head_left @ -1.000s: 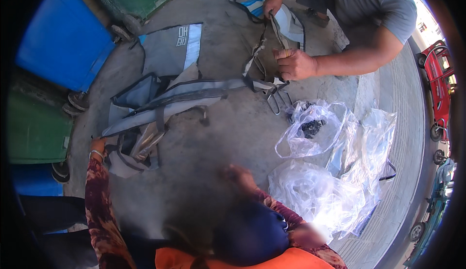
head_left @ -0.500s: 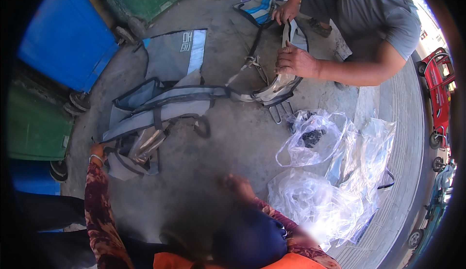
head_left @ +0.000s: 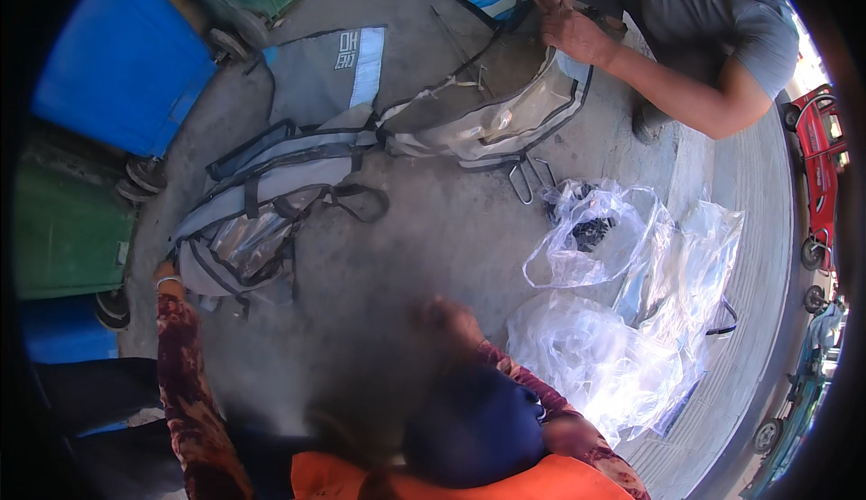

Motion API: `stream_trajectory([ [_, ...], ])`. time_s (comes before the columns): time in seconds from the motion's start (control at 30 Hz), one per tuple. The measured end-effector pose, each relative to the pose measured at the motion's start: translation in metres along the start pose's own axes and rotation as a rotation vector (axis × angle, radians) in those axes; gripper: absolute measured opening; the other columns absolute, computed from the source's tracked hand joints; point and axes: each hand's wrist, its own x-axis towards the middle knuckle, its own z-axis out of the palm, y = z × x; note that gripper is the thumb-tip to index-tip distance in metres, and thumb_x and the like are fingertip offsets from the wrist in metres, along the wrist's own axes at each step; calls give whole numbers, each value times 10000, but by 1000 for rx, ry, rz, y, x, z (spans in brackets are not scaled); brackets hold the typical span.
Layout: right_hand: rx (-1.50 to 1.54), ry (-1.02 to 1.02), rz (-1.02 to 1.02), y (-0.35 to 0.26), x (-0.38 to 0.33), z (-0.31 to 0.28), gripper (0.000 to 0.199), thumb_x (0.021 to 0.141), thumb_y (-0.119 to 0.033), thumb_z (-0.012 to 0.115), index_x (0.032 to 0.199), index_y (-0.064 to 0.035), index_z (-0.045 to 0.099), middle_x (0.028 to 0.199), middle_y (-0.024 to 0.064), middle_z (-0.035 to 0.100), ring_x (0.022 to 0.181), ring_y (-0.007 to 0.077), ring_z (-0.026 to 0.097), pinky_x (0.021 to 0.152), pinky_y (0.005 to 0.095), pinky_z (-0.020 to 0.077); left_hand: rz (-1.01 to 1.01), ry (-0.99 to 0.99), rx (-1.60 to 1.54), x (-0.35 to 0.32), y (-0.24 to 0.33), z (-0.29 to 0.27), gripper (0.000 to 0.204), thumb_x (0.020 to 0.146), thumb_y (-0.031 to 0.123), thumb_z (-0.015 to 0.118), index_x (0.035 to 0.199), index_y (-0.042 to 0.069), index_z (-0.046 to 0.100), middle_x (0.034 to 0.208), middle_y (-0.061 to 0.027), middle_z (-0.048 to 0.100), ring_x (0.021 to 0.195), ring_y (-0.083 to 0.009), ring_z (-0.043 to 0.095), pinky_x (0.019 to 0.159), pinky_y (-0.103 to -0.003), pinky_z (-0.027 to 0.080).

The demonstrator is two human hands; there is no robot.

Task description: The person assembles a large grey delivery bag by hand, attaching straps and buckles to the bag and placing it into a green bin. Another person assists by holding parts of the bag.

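Note:
A long grey fabric cover with dark edging and clear plastic panels stretches across the ground from left to upper right. My left hand, at the end of a dark red patterned sleeve, is closed on the cover's left end. A co-worker's two hands grip its far right end, where a see-through panel is lifted off the ground. My right hand hangs over the ground in the lower middle, touching no part of the cover; its fingers are blurred. A dark strap loop sticks out from the cover's middle.
Crumpled clear plastic bags lie at the right, one around something black. A grey fabric panel lies beyond the cover. Blue and green wheeled bins line the left. A dark blue rounded thing blocks the lower middle. Vehicles stand far right.
The co-worker's hands have come closer together and moved away to the upper right, drawing the cover's far end out straighter. My left hand still grips its end.

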Motion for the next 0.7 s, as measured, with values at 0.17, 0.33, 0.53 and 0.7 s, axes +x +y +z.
stream_trajectory([
  [0.17, 42, 11, -109, 4, 11, -7, 261, 1026, -256, 495, 966, -45, 637, 893, 69, 656, 822, 167, 610, 753, 325, 496, -98, 54, -204, 16, 64, -58, 290, 879, 257, 673, 1120, 97, 698, 1061, -133, 709, 1004, -331, 662, 862, -415, 503],
  [0.33, -505, 69, -337, 11, 22, -10, 211, 1013, -246, 536, 984, -53, 618, 906, 72, 644, 809, 176, 613, 703, 339, 503, -182, 449, -489, 12, 191, -156, 290, 863, 179, 690, 1148, 121, 688, 1132, -114, 695, 1063, -309, 653, 906, -400, 502],
  [0.53, 313, 23, 39, 7, 21, 0, 248, 1013, -263, 529, 991, -42, 639, 927, 71, 653, 829, 176, 625, 736, 344, 516, 522, 351, -880, -54, 389, -246, 182, 859, 39, 648, 1032, 55, 700, 1117, -127, 689, 1051, -314, 657, 914, -375, 513],
  [0.7, 124, -6, -114, 1, 12, 8, 282, 987, -302, 566, 947, -40, 661, 895, 56, 655, 799, 162, 622, 763, 297, 493, 802, 10, -864, -99, 498, -230, 212, 847, 86, 693, 1055, 52, 690, 1222, -128, 639, 1072, -303, 642, 930, -380, 510],
])
